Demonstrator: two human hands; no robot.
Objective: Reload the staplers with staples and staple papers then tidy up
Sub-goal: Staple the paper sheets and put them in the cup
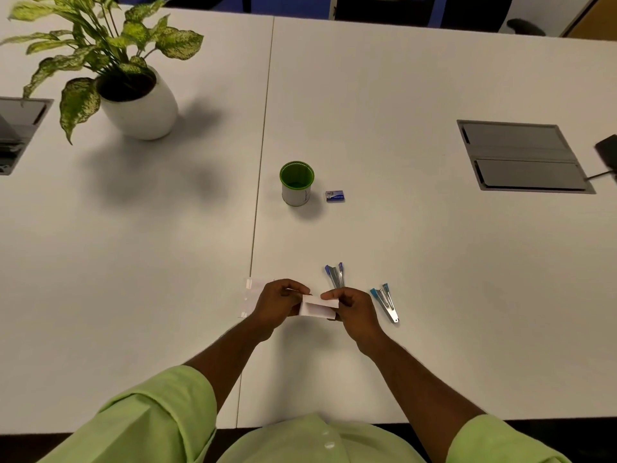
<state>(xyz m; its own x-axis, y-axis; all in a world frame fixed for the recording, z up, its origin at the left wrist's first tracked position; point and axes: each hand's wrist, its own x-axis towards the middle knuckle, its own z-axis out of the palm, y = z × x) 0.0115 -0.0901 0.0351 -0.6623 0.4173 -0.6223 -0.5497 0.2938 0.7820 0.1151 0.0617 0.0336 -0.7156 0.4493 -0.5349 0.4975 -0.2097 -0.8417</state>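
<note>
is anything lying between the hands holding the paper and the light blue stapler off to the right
Nothing visible does. The right hand and left hand hold the folded paper, and the light blue stapler lies just right of the right hand with only bare table between them.

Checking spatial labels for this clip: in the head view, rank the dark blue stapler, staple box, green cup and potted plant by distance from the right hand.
1. Dark blue open stapler, just beyond the right hand.
2. Small blue staple box, mid-table ahead.
3. Green-rimmed cup, left of the box; close to it in distance.
4. Leafy plant in a white pot, far left.
</note>
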